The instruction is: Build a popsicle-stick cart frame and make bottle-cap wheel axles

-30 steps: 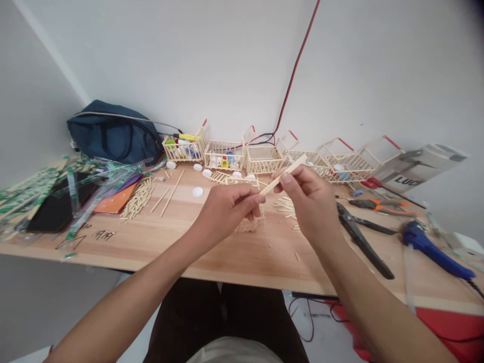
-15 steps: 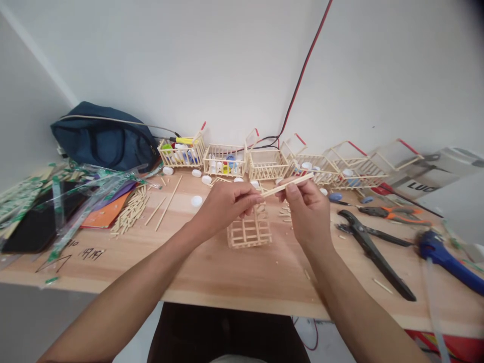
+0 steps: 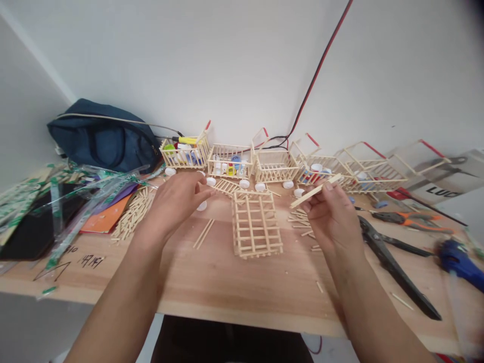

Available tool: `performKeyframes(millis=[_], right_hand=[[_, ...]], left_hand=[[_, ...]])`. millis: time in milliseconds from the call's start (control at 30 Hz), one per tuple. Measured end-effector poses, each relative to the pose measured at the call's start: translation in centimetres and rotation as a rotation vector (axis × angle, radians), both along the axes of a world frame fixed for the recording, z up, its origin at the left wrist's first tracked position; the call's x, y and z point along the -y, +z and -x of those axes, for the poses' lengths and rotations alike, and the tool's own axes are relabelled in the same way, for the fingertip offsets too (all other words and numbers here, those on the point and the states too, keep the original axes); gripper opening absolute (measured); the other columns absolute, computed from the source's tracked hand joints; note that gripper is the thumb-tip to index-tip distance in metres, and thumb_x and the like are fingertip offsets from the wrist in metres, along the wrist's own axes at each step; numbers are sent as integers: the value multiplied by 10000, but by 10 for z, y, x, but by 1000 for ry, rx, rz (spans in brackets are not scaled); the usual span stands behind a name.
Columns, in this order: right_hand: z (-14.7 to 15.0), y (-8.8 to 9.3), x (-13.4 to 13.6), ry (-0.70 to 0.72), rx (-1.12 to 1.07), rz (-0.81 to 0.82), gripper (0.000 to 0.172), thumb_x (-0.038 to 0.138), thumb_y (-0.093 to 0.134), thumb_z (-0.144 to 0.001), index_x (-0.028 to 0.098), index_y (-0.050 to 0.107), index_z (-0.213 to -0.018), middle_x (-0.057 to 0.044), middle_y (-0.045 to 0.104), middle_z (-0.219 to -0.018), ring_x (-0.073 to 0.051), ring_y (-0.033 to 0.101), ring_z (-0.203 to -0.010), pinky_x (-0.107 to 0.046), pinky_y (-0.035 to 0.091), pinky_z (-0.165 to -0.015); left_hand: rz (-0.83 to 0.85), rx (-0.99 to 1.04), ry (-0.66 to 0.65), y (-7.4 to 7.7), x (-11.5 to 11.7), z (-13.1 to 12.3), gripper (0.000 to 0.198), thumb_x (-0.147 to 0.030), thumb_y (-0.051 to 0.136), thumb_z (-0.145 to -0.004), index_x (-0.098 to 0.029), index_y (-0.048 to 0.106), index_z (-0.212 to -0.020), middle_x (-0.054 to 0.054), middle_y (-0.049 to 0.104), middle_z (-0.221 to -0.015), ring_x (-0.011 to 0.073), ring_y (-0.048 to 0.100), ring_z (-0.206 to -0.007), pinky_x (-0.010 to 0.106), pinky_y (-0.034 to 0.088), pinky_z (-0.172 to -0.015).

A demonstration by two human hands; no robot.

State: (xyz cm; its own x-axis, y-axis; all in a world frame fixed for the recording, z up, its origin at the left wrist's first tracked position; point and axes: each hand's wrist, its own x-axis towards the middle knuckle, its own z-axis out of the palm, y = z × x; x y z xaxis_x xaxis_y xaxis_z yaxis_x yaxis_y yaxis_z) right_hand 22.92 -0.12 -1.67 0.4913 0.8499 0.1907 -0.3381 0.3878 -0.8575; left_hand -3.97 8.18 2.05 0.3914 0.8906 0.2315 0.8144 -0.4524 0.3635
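Note:
My right hand (image 3: 333, 214) is closed round a short flat wooden stick (image 3: 315, 191), held above the wooden table (image 3: 234, 282). My left hand (image 3: 177, 201) hovers over the table with its fingers loosely apart and nothing in it, near two loose sticks (image 3: 203, 233) and a white bottle cap (image 3: 202, 205). Between the hands a stick-built cage frame (image 3: 255, 223) stands on the table. A small heap of cut sticks (image 3: 300, 219) lies under my right hand.
Several small stick carts (image 3: 272, 164) line the back wall. A blue bag (image 3: 100, 136) sits at back left, with plastic wrappers (image 3: 68, 201) and a stick pile (image 3: 132, 214) beside it. Black pliers (image 3: 397, 267), orange cutters (image 3: 412, 218) and a blue glue gun (image 3: 459, 259) lie at right.
My left hand has let go of the stick and moved left and down. My right hand has kept the stick and moved right. The cage frame now shows fully between them.

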Motion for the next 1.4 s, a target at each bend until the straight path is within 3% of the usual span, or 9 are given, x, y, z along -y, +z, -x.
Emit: performKeyframes(millis=[167,300,700,867,1000,1100,1200,1300,1400], right_hand=[[-3,-4,-1,-16,54,-2,242,378,790,-720,209,620,-753,43,550,-685,-83,513,-572,-186,413,-467],[-3,-4,1,0,84,-26,221,372,770,-754,209,621,-770,45,542,-698,-80,515,-576,-186,413,-471],[4,-1,3,-10,122,-21,227,383,781,-743,207,642,-777,43,567,-698,-74,508,-580,-183,401,-484],[11,-5,5,35,163,-3,208,377,761,-767,209,644,-802,36,607,-713,-88,550,-614,-202,414,-526],[19,-11,7,36,244,40,187,382,717,-813,209,648,-812,16,661,-753,-99,556,-628,-229,427,-591],[25,-17,8,9,307,65,182,384,710,-825,208,663,-821,0,694,-775,-113,581,-667,-252,445,-660],[30,-21,10,28,304,68,165,377,720,-822,220,679,-847,6,699,-769,-123,616,-716,-265,462,-715],[36,-23,11,59,290,53,145,364,721,-824,231,684,-868,12,700,-777,-130,642,-754,-274,479,-751],[40,-23,12,68,300,49,145,369,704,-834,231,678,-873,5,699,-785,-141,649,-763,-293,494,-775]], left_hand=[[44,-285,100,-16,-5,2,334,-435,620,-800,-202,638,-1039,104,712,-1006,283,644,-943,316,428,-724],[128,-414,95,-26,-10,-1,281,-418,604,-790,-204,644,-967,122,704,-1041,301,642,-974,335,446,-743],[30,-284,177,-38,-22,-7,288,-290,516,-850,-165,666,-1062,186,664,-1118,347,595,-1049,404,464,-800],[-144,234,-16,-30,-14,-19,218,-290,553,-873,-159,693,-975,105,711,-1015,236,630,-973,330,463,-844],[-11,596,-266,-20,9,-40,184,-316,608,-868,-169,717,-882,39,742,-878,152,654,-797,238,462,-676],[7,654,-429,-18,23,-50,178,-314,624,-875,-162,718,-879,35,740,-846,135,642,-755,235,454,-659],[-147,637,-530,-17,29,-51,164,-315,638,-874,-169,711,-887,39,731,-843,152,626,-797,278,454,-754],[-267,589,-556,-16,30,-48,150,-307,662,-859,-169,704,-902,38,724,-837,166,609,-833,308,434,-822],[-212,543,-553,-15,30,-47,135,-287,663,-859,-165,711,-890,26,714,-812,155,594,-812,289,427,-785]])
